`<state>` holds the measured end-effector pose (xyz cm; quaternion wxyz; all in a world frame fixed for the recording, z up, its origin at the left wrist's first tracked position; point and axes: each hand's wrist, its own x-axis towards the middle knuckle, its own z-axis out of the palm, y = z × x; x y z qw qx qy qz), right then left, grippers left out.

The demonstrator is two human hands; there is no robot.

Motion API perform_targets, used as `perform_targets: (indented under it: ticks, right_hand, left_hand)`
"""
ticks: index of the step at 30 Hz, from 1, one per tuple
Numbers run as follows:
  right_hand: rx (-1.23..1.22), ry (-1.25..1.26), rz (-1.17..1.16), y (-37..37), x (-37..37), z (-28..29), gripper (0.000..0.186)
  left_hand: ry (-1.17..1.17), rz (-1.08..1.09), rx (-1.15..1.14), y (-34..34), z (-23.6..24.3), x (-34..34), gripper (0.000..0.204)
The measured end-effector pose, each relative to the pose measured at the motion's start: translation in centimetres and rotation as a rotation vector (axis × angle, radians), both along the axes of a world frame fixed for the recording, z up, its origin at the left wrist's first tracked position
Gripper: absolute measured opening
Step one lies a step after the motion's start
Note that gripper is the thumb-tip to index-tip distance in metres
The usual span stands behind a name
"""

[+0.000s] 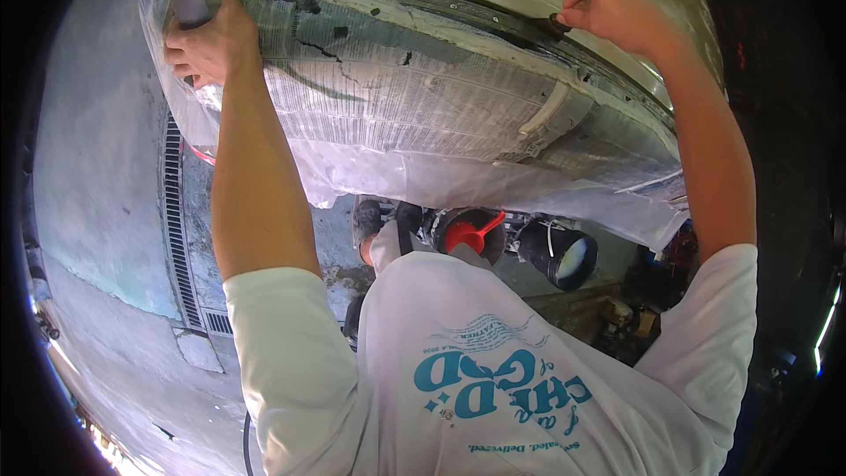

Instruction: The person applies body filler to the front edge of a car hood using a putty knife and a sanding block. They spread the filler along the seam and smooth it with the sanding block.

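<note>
I see my left hand (211,44) gripping a grey block (189,2) against the newspaper-masked panel (405,97), my right hand (612,9) pinching a dark tool (561,22), concrete floor (97,176) below.

The masked car panel (414,97) spans the top of the view. On its left end rests the left hand (210,40); at its upper right edge, the right hand (608,9). Below the panel sit a funnel (471,234) in a bucket (467,231) and, right of it, perhaps a lamp (564,254). Left of the panel runs a floor drain grate (176,229).
</note>
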<state>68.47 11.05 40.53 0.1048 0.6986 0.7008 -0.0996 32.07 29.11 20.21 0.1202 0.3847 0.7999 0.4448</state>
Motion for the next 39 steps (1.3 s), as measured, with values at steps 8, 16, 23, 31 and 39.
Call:
perform_targets:
  ticks: [8,16,23,31,39]
  right_hand:
    - [0.110,-0.126,-0.040,-2.9,-2.0,-0.6,0.021]
    - [-0.125,0.095,-0.044,2.4,2.2,-1.0,0.023]
    - [0.028,0.123,-0.144,-1.6,2.7,-0.1,0.025]
    - [0.204,-0.049,-0.025,-4.4,-1.6,-0.9,0.023]
    - [0.281,-0.245,0.115,-4.0,-3.5,-2.5,0.022]
  left_hand:
    - [-0.008,-0.015,0.015,-0.1,-0.1,0.1,0.097]
    - [0.032,-0.007,-0.001,0.1,-0.4,-0.3,0.098]
    - [0.016,-0.010,-0.005,0.1,-0.6,0.5,0.100]
    - [0.000,-0.015,-0.005,-0.2,0.2,0.3,0.099]
    - [0.003,-0.003,-0.008,0.1,-0.3,0.0,0.099]
